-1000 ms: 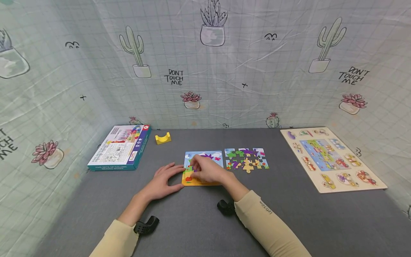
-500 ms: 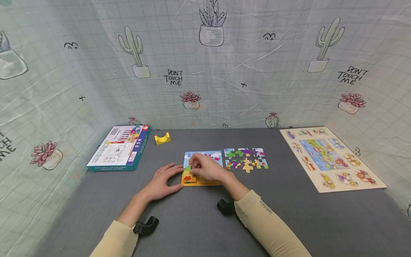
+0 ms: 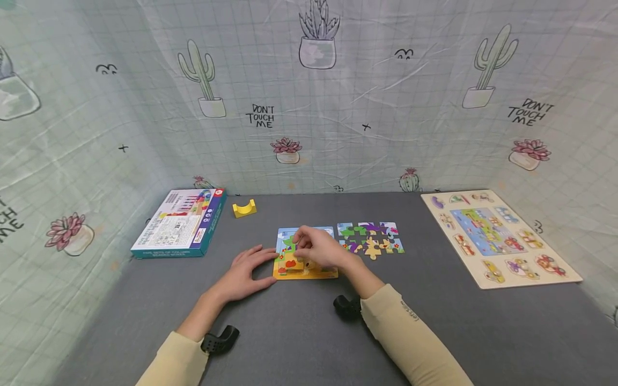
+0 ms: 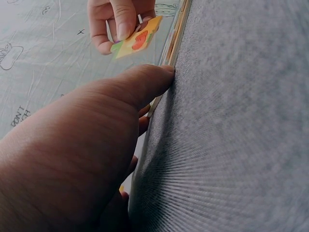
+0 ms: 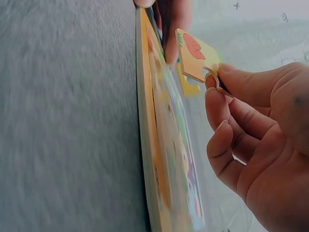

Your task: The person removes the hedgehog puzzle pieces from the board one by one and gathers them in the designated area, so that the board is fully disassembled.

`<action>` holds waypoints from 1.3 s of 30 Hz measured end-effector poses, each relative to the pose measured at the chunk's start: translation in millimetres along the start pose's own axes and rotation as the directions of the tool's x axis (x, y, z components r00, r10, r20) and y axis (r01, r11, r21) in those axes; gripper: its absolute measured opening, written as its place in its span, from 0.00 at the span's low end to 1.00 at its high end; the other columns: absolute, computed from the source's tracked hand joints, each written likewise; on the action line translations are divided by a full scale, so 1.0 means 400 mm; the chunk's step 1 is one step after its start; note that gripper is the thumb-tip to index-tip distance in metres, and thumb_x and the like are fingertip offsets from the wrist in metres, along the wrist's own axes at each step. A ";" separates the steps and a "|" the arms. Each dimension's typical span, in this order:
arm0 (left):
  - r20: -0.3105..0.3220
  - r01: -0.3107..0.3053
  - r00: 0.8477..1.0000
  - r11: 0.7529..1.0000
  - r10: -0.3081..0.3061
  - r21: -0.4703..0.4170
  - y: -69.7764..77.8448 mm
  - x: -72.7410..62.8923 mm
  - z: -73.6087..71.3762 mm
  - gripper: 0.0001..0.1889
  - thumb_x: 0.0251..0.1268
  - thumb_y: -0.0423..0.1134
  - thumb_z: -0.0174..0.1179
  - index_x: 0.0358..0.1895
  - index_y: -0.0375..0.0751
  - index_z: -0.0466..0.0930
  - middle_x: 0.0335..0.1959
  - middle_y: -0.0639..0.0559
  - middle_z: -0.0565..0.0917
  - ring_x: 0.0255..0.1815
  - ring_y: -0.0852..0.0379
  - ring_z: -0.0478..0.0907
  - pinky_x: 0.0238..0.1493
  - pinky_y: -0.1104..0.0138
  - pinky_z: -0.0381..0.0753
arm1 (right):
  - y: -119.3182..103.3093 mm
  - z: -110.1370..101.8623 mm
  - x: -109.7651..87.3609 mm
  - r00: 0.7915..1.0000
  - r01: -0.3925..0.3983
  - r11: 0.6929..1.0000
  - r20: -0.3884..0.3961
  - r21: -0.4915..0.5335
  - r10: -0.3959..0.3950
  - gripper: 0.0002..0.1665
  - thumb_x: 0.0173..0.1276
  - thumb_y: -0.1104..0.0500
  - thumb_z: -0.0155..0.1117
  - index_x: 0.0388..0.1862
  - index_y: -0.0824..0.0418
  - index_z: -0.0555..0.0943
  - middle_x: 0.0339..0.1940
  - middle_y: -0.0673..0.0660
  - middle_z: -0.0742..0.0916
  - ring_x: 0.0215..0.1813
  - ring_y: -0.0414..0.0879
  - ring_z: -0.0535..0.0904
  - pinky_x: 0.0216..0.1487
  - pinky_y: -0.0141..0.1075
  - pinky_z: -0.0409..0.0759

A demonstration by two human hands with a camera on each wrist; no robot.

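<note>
My right hand (image 3: 319,249) pinches a jigsaw piece (image 5: 194,54) between thumb and fingers. Yellow, with a red shape and a green edge, the piece is tilted and held above the puzzle board (image 3: 316,276), clear of its surface. Part of the board's picture is hidden under that hand. With fingers spread and nearly straight, my left hand (image 3: 245,272) rests on the table; its thumb touches the board's lower left corner and its fingertips lie at the left edge. Several interlocked jigsaw pieces (image 3: 372,244) lie just right of the board.
At the back left lies a teal-sided box (image 3: 179,222), with a yellow arch-shaped block (image 3: 245,208) beside it. A large wooden peg puzzle (image 3: 499,236) lies at the right on the grey table (image 3: 289,332). A cactus-print curtain (image 3: 357,107) surrounds the table.
My right hand has lifted the yellow piece from the board's lower left corner and moved slightly right with it. My left hand has stayed in place.
</note>
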State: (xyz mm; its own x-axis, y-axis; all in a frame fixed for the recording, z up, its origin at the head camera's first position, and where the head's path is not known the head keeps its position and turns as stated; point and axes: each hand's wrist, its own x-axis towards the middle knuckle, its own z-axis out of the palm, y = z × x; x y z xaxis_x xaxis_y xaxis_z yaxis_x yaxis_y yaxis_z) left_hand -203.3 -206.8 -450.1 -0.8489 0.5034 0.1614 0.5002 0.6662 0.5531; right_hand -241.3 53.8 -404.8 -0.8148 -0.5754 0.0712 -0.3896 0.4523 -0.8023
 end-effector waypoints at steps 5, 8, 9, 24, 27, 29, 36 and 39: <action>0.006 0.007 1.000 1.000 -0.007 -0.001 0.002 -0.003 -0.005 0.30 0.65 0.48 0.68 0.69 0.43 0.76 0.71 0.45 0.73 0.78 0.37 0.54 0.71 0.34 0.45 | 0.022 -0.022 -0.015 1.000 -0.008 1.000 -0.007 0.017 0.008 0.11 0.72 0.64 0.67 0.49 0.65 0.76 0.35 0.51 0.84 0.36 0.43 0.80 0.38 0.36 0.77; 0.004 0.005 1.000 1.000 -0.005 0.004 0.002 -0.006 -0.008 0.31 0.65 0.48 0.68 0.69 0.43 0.75 0.71 0.44 0.73 0.77 0.36 0.54 0.70 0.34 0.46 | 0.037 -0.038 -0.026 1.000 -0.024 0.999 -0.012 0.030 0.024 0.12 0.72 0.64 0.67 0.49 0.65 0.76 0.35 0.52 0.84 0.36 0.44 0.80 0.38 0.37 0.78; 0.005 0.006 1.000 1.000 -0.006 0.004 0.002 -0.006 -0.009 0.31 0.65 0.48 0.68 0.69 0.43 0.75 0.71 0.44 0.73 0.77 0.36 0.54 0.70 0.34 0.45 | 0.043 -0.044 -0.031 1.000 -0.028 0.999 -0.014 0.031 0.028 0.11 0.72 0.64 0.67 0.49 0.65 0.76 0.35 0.52 0.84 0.36 0.45 0.80 0.39 0.37 0.78; 0.016 0.013 1.000 1.000 -0.013 0.005 0.000 -0.001 -0.003 0.31 0.65 0.49 0.68 0.69 0.44 0.75 0.71 0.45 0.72 0.78 0.37 0.53 0.71 0.34 0.44 | 0.103 -0.117 -0.105 0.996 -0.068 0.998 -0.057 0.003 0.068 0.09 0.70 0.66 0.67 0.45 0.64 0.76 0.34 0.52 0.85 0.34 0.45 0.79 0.35 0.38 0.77; 0.015 0.004 1.000 1.000 -0.004 0.007 -0.001 -0.001 0.000 0.31 0.65 0.48 0.68 0.69 0.44 0.75 0.71 0.45 0.73 0.78 0.37 0.54 0.71 0.35 0.45 | 0.115 -0.127 -0.120 0.996 -0.062 0.998 -0.058 0.012 0.062 0.09 0.70 0.66 0.67 0.45 0.65 0.76 0.34 0.53 0.85 0.35 0.45 0.79 0.34 0.38 0.77; 0.013 -0.002 1.000 1.000 0.002 0.007 -0.001 -0.001 0.001 0.30 0.65 0.47 0.68 0.69 0.43 0.75 0.71 0.45 0.73 0.78 0.37 0.54 0.71 0.35 0.45 | 0.123 -0.133 -0.130 0.997 -0.059 0.998 -0.057 0.011 0.060 0.09 0.70 0.66 0.67 0.45 0.66 0.76 0.35 0.53 0.85 0.35 0.45 0.79 0.34 0.38 0.77; 0.014 0.003 1.000 1.000 -0.003 0.000 -0.002 -0.002 0.003 0.30 0.65 0.48 0.68 0.69 0.43 0.75 0.71 0.45 0.73 0.78 0.37 0.53 0.72 0.35 0.44 | 0.144 -0.154 -0.161 0.995 -0.074 0.997 -0.063 -0.028 0.072 0.10 0.69 0.65 0.69 0.45 0.65 0.78 0.34 0.51 0.85 0.36 0.45 0.80 0.36 0.39 0.77; 0.018 0.009 1.000 1.000 -0.009 -0.003 0.000 -0.001 0.002 0.31 0.65 0.48 0.68 0.70 0.43 0.75 0.71 0.45 0.72 0.78 0.38 0.53 0.72 0.36 0.43 | 0.151 -0.163 -0.169 0.997 -0.060 0.997 -0.045 -0.038 0.058 0.10 0.69 0.66 0.69 0.45 0.65 0.77 0.33 0.51 0.85 0.35 0.45 0.80 0.37 0.39 0.78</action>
State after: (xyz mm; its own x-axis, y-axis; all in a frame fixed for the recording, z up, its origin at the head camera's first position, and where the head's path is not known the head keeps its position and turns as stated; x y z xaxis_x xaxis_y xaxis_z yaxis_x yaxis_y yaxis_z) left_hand -202.8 -206.7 -450.7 -0.8499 0.5074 0.1418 0.4923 0.6689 0.5570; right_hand -237.9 164.3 -419.5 -0.8548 -0.5165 0.0510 -0.3558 0.5116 -0.7821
